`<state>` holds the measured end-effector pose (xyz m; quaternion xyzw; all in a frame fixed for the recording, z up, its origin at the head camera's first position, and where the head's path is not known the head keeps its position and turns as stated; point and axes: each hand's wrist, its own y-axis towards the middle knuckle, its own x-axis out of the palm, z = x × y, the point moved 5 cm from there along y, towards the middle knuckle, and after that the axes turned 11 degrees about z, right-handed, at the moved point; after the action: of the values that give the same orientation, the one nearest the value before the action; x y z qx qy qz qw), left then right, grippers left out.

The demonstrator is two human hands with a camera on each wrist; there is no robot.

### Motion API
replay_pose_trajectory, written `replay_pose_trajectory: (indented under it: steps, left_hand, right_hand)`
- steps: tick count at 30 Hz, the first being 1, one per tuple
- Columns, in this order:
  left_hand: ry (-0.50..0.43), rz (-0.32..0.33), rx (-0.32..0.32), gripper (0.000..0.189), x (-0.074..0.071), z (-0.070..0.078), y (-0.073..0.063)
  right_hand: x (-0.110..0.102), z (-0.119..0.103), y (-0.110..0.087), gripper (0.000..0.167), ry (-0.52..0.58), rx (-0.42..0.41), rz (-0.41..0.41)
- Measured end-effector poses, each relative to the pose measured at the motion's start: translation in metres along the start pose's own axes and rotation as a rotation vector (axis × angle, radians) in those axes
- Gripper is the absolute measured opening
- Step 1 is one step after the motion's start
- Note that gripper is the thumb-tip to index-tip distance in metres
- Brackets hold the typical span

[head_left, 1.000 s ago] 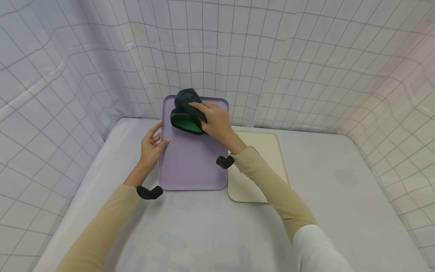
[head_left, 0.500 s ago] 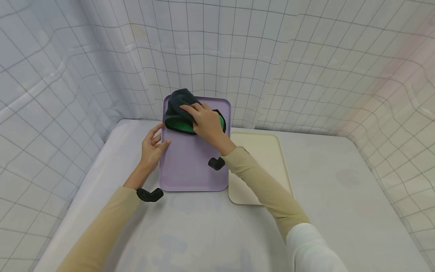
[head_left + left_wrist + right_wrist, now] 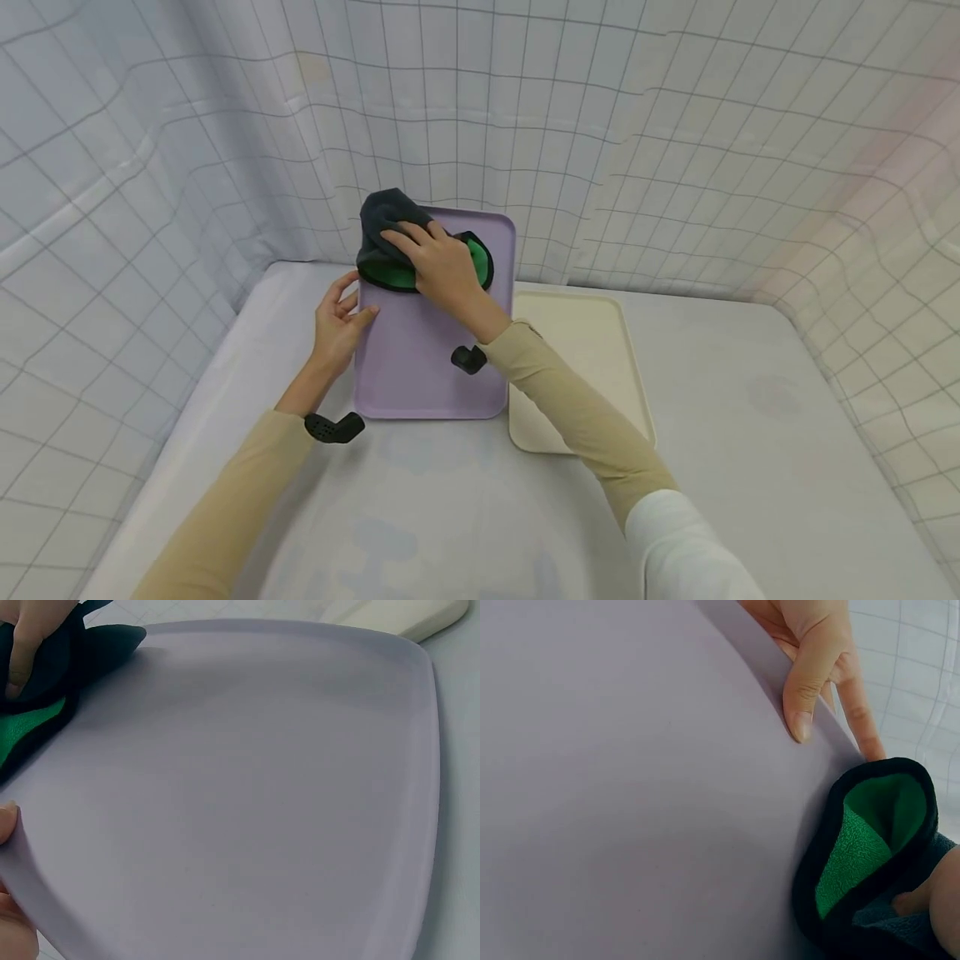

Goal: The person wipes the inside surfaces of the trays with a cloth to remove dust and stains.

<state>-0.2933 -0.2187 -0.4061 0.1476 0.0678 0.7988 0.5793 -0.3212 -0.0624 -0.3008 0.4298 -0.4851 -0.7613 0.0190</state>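
Note:
A lilac tray (image 3: 420,358) is in the middle of the head view, its far end reaching past the table's far edge. My left hand (image 3: 336,325) holds its left rim, thumb over the inner side and fingers outside. At the tray's far left part, my right hand (image 3: 442,267) grips a bunched cleaning cloth (image 3: 386,218), dark grey-blue outside, green inside, with black edging. In the right wrist view the cloth (image 3: 866,855) lies against the tray surface, close to the left fingertips. The left wrist view shows the cloth (image 3: 112,652) at its upper left.
A cream tray (image 3: 573,333) lies right of the lilac tray, close against its right edge and partly hidden by the right forearm. White cloth covers the table (image 3: 720,400). Grid-patterned curtains (image 3: 480,125) stand behind and on both sides.
My right hand has moved the cloth leftward across the far part of the tray, up to its left corner. More green lining now shows right of the hand. The left hand keeps its hold.

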Motion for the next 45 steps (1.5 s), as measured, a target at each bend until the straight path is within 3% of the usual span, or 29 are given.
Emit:
replay_pose_trajectory:
  steps: [13,29,45]
  left_hand:
    - [0.005,0.006,0.003,0.057,0.002,0.001,-0.001]
    - [0.03,0.073,-0.014,0.058,0.004,-0.001,0.0]
    - [-0.089,0.165,-0.064,0.057,0.001,0.004,-0.003]
  right_hand:
    - [0.003,0.007,-0.002,0.044,-0.046,0.012,-0.052]
    - [-0.003,0.01,-0.001,0.043,-0.071,0.042,-0.103]
    - [-0.008,0.016,-0.004,0.042,-0.053,0.062,-0.077]
